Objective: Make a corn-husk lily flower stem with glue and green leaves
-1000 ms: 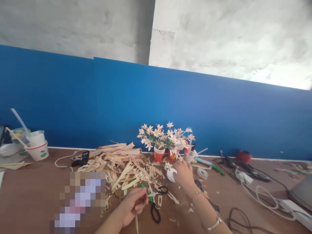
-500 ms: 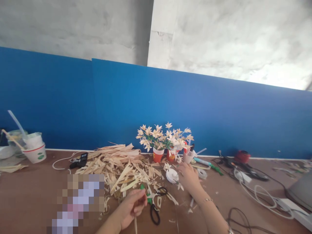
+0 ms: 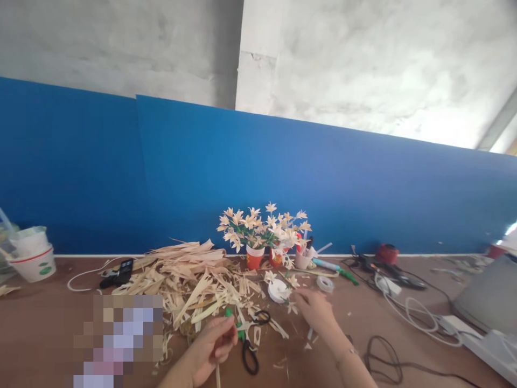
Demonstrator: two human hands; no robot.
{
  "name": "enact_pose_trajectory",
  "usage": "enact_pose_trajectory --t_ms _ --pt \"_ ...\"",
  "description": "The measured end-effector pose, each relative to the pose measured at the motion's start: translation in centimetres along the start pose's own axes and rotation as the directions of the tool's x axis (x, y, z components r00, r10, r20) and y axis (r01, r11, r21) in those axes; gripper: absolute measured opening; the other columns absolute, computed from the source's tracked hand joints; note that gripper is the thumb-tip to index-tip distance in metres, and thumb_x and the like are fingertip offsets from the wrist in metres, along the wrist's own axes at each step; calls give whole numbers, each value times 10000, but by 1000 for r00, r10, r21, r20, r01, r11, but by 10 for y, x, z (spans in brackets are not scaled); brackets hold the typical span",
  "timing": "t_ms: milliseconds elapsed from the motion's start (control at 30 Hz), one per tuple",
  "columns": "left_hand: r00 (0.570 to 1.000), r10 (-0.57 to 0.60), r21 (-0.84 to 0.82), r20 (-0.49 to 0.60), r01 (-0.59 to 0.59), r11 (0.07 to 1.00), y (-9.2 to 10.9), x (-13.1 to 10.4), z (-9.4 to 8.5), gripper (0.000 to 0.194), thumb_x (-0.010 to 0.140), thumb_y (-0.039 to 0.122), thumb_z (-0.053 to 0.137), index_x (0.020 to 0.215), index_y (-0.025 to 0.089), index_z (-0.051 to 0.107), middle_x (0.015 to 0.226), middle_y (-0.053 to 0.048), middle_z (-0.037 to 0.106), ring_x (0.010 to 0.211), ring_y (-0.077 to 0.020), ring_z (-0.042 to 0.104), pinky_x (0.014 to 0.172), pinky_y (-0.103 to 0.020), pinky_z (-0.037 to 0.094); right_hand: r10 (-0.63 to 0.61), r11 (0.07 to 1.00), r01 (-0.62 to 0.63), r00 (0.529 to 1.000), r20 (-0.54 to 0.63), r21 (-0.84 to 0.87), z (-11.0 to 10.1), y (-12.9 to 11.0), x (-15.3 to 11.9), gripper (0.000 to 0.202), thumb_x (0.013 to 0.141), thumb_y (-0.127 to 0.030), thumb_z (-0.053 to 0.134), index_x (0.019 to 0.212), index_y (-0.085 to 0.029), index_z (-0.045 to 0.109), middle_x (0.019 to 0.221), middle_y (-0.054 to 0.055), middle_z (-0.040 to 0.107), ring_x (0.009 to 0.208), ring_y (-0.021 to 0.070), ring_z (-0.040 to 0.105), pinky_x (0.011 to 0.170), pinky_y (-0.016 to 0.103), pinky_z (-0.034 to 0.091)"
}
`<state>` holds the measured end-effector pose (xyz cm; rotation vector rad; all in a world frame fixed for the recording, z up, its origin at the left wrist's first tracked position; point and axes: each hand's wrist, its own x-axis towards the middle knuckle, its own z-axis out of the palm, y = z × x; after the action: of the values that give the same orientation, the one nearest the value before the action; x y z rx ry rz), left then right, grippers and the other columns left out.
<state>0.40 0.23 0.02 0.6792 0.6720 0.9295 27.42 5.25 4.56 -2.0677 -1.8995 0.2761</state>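
While your left hand (image 3: pixel 212 345) curls closed on a thin pale flat strip (image 3: pixel 218 375), likely so it won't slip, your right hand (image 3: pixel 317 310) hangs bent-fingered beside a small cream star-shaped flower (image 3: pixel 291 307); can't tell if it grips anything. Black-handled metal scissors (image 3: pixel 250 357) lie between both hands, probably for easy reach. Beyond: heaped pale dry husk strips (image 3: pixel 189 285), red paper cup (image 3: pixel 254 258) propping flower stems upright. Versus earlier, your right hand's drawn back from the cups, toward you; left hand's pose matches.
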Motion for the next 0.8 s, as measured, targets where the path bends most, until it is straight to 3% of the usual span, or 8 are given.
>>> enact_pose_trajectory --t_ms 200,400,567,700,800 --pt "1000 -3 16 -28 3 1000 3 -3 4 377 629 456 707 622 125 528 557 22 562 326 17 219 380 -180 52 31 991 -26 999 38 -132 14 -19 8 398 880 -409 299 884 -237 657 1072 75 636 1077 294 486 853 449 350" --pt "999 -10 21 -39 11 1000 4 -3 5 382 631 462 702 619 121 532 558 20 564 321 20 219 385 -189 48 30 994 -23 998 57 -111 16 -11 7 378 877 -330 274 913 -248 641 1045 74 639 1015 277 532 789 421 365" --pt "999 -19 12 -33 20 1000 5 -3 5 372 635 447 702 606 121 525 559 15 567 318 22 229 383 -194 42 42 998 -41 998 36 -41 10 -4 4 349 845 -297 309 922 -270 648 926 36 679 908 221 582 742 318 369" --pt "999 -23 14 -30 23 1000 5 -3 5 362 648 438 695 607 117 532 561 16 565 321 25 218 382 -195 42 102 994 -103 994 41 20 3 -2 6 353 837 -371 346 854 -278 686 874 30 694 875 220 597 750 309 385" --pt "999 -22 13 -38 22 1000 5 -4 5 362 641 439 700 612 118 535 556 18 562 324 23 213 381 -195 43 172 982 -177 982 73 66 0 -1 10 484 861 -443 268 858 -246 710 914 73 694 904 253 603 803 369 386"
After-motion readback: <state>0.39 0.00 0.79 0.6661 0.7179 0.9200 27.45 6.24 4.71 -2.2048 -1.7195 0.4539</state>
